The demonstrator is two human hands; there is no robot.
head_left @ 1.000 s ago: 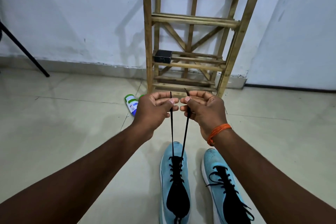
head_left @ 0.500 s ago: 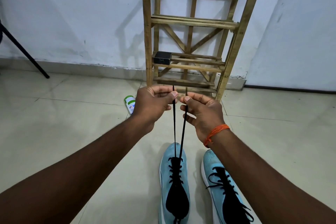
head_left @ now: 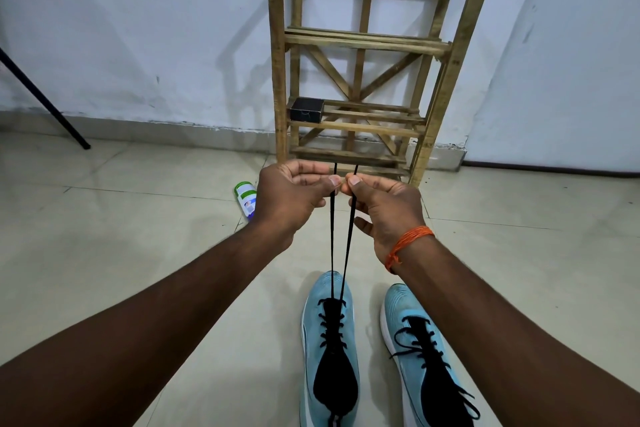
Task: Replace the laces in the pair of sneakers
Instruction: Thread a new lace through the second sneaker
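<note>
Two light blue sneakers lie on the tiled floor, toes pointing away from me. The left sneaker (head_left: 329, 340) has a black lace (head_left: 332, 239) threaded through its eyelets, and both lace ends run taut up to my hands. My left hand (head_left: 294, 198) pinches one end, my right hand (head_left: 384, 208) pinches the other, thumbs almost touching. The short lace tips stick up above my fingers. The right sneaker (head_left: 422, 350) is laced in black, with loose ends lying over its side.
A wooden slatted rack (head_left: 363, 45) stands against the white wall straight ahead, with a small black box (head_left: 307, 109) on a lower shelf. A green-and-white tube (head_left: 246, 198) lies on the floor left of my hands. A black tripod leg (head_left: 45, 100) slants at far left.
Both hands have risen and moved away from me, pulling the two lace ends up and tighter. The two ends have come closer together.
</note>
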